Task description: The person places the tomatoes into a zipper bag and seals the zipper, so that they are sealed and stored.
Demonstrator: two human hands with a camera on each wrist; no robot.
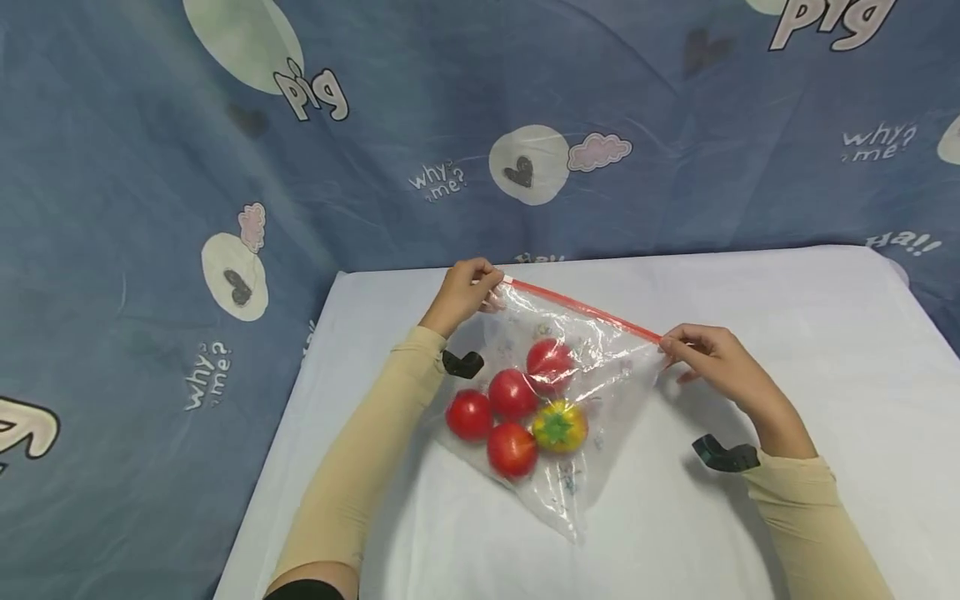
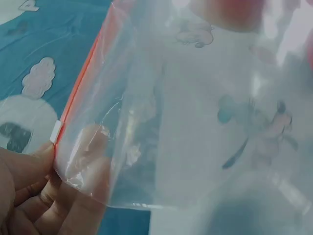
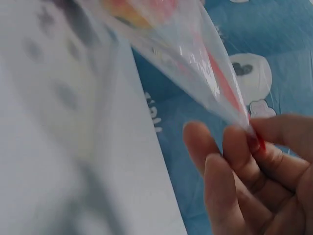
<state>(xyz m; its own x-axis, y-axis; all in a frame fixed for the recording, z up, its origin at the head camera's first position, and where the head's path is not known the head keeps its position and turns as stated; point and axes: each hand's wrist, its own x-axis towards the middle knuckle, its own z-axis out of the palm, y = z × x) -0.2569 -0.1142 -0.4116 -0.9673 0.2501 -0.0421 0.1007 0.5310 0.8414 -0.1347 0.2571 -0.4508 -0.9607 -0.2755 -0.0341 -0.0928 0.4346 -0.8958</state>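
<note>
A clear zip bag point(image 1: 615, 400) with a red zip strip point(image 1: 585, 309) hangs tilted between both hands. Inside it are several round red fruits point(image 1: 512, 450) that look like tomatoes, plus a yellow one with a green top point(image 1: 559, 426). My left hand point(image 1: 467, 292) pinches the upper left corner beside a small white slider point(image 2: 56, 131). At the strip's lower right end, my right hand point(image 1: 708, 358) pinches the other corner between thumb and fingers. Through the film in the left wrist view, some left fingers point(image 2: 90, 171) show behind the bag.
A white-covered table point(image 1: 810, 333) lies under the bag. Behind it hangs a blue printed cloth point(image 1: 420, 100). Dark wrist-worn cameras sit at the left wrist point(image 1: 462, 364) and right wrist point(image 1: 726, 454).
</note>
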